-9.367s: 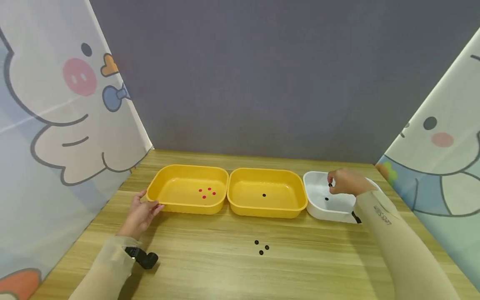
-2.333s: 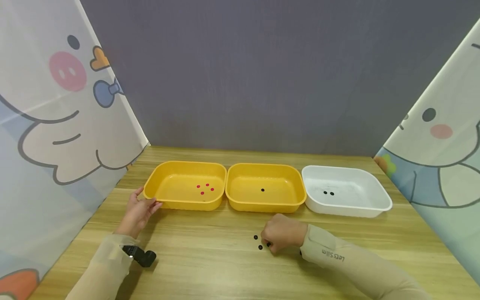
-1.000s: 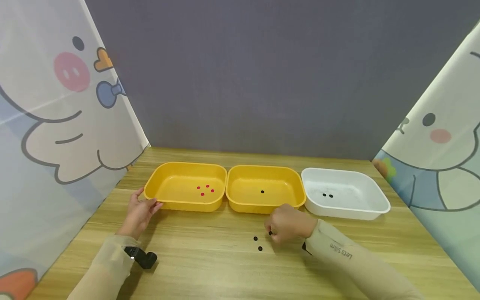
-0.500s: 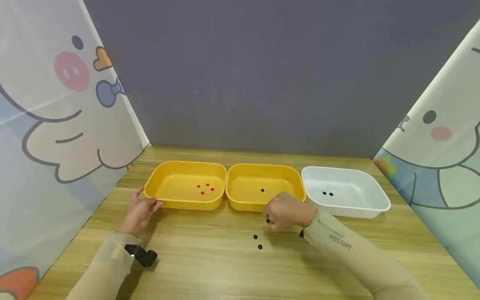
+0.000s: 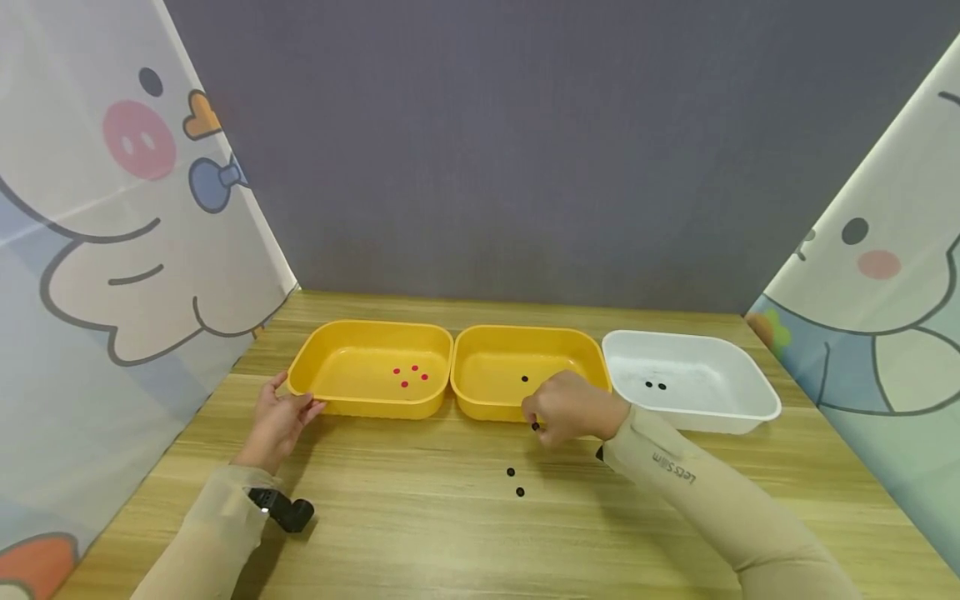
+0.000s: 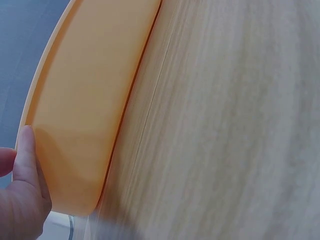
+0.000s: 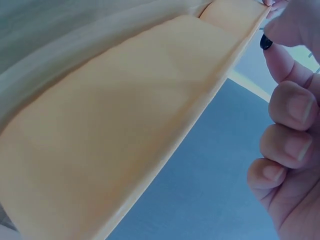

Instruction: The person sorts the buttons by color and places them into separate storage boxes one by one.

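My right hand (image 5: 573,407) pinches a small black button (image 7: 266,42) between thumb and index finger, the other fingers curled. It is at the front wall of the middle yellow tray (image 5: 480,410), overlapping the rim in the head view. One black button (image 5: 525,378) lies in that tray. My left hand (image 5: 277,425) holds the left yellow tray (image 5: 375,408) by its front left corner, thumb at the rim (image 6: 27,131). Several red buttons (image 5: 405,384) lie in the left tray. Two more black buttons (image 5: 511,472) lie on the table in front of the middle tray.
A white tray (image 5: 720,421) at the right end of the row holds two black buttons (image 5: 648,384). The three trays stand side by side on the wooden table (image 5: 420,517). A grey panel (image 5: 480,150) rises behind, with printed cloth walls (image 5: 75,292) at both sides.
My right hand earlier put a black button in the white tray, then took another from the table and lifted it toward the middle tray. My left hand stays at the left tray.
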`<act>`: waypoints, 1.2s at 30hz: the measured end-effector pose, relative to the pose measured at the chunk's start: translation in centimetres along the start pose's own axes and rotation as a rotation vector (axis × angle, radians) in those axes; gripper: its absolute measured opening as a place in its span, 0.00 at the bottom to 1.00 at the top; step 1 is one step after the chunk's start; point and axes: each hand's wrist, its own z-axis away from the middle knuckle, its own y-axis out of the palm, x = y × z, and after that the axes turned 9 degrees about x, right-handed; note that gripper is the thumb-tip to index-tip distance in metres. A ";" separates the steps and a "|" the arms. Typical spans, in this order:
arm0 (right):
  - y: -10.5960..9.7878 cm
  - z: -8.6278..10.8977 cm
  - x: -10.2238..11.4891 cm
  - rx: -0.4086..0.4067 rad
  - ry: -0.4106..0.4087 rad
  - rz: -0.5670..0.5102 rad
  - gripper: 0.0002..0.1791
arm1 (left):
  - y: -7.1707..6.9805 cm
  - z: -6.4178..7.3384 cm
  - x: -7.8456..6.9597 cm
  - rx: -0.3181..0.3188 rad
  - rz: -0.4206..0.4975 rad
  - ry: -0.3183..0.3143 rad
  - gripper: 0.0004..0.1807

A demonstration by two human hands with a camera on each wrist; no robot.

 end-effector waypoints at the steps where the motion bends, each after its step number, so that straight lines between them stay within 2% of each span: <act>1: -0.1 0.0 0.0 0.000 0.008 0.002 0.06 | 0.0 0.0 -0.1 0.000 0.007 -0.003 0.43; 11: -0.3 0.3 -0.9 -0.012 0.043 0.010 0.07 | 0.1 -0.1 -0.1 -0.007 0.008 -0.016 0.43; 17: -0.5 0.6 -1.4 0.028 0.073 -0.043 0.06 | 0.1 -0.1 -0.1 -0.016 0.000 -0.026 0.43; 23: -0.7 0.9 -1.9 0.047 0.109 -0.049 0.06 | 0.1 -0.1 -0.2 -0.019 0.013 -0.024 0.44; 28: -0.9 1.2 -2.3 0.030 0.105 -0.049 0.06 | 0.0 -0.1 -0.1 -0.018 0.030 -0.024 0.44; 36: -0.8 1.3 -3.3 0.017 0.126 -0.042 0.05 | 0.0 -0.1 -0.1 -0.016 0.005 -0.023 0.44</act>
